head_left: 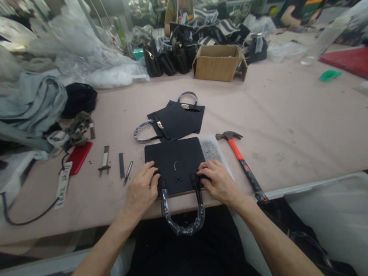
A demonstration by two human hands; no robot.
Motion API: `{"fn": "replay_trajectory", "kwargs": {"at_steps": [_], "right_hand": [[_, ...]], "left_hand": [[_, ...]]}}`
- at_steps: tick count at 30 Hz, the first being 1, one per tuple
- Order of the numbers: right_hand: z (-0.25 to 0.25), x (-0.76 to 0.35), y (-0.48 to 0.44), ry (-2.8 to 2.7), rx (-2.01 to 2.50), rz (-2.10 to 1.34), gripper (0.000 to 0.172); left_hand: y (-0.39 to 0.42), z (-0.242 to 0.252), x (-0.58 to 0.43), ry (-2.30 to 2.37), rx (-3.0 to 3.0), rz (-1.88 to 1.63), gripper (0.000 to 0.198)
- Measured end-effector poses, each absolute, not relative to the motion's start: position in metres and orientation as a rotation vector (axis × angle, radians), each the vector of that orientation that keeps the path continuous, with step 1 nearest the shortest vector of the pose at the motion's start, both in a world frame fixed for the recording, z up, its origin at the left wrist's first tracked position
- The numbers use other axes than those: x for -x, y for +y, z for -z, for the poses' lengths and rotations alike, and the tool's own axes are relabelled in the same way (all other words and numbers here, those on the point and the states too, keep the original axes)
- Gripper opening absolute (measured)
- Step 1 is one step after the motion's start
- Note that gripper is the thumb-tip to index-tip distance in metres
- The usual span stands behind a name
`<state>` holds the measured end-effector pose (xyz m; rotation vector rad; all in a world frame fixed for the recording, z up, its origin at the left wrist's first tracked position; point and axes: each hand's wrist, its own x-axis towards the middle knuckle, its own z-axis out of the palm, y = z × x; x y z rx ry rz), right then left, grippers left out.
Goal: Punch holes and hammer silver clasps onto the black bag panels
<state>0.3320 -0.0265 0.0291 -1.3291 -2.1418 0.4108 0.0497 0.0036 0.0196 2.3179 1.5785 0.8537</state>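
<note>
A flat black bag panel (176, 160) lies at the near edge of the pinkish table (300, 121). Its plastic-wrapped handle (182, 221) hangs over the edge toward me. My left hand (141, 190) presses on the panel's lower left corner beside the handle's left end. My right hand (219, 181) rests on the lower right corner, its fingers over the handle's right end. Neither hand grips a tool. Small holes show in the panel between my hands.
Two more black panels with clasps and handles (175, 118) lie just behind. A red-handled hammer (242, 161) lies right of my right hand. Small punches (121, 165) and a red phone (79, 157) lie left. A cardboard box (218, 63), black bags and other people are far back.
</note>
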Motion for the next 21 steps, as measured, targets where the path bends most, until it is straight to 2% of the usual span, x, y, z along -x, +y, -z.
{"fn": "replay_trajectory", "kwargs": {"at_steps": [3,10,18,21], "right_hand": [[-0.028,-0.332,-0.019,-2.097,1.378,-0.452,0.010],[-0.014,-0.331,-0.015,-1.723,1.550,-0.455,0.015],[-0.014,-0.333,-0.016,-1.611,1.513,-0.579,0.020],[-0.010,-0.334,-0.015,-1.637,1.489,-0.580,0.022]], "left_hand": [[0.004,-0.020,-0.049,1.424,-2.348,-0.781,0.025],[0.006,-0.019,-0.039,1.366,-2.344,-0.785,0.028],[-0.006,-0.009,-0.023,1.355,-2.238,-1.037,0.021],[-0.017,-0.008,-0.016,1.381,-2.256,-1.023,0.023]]}}
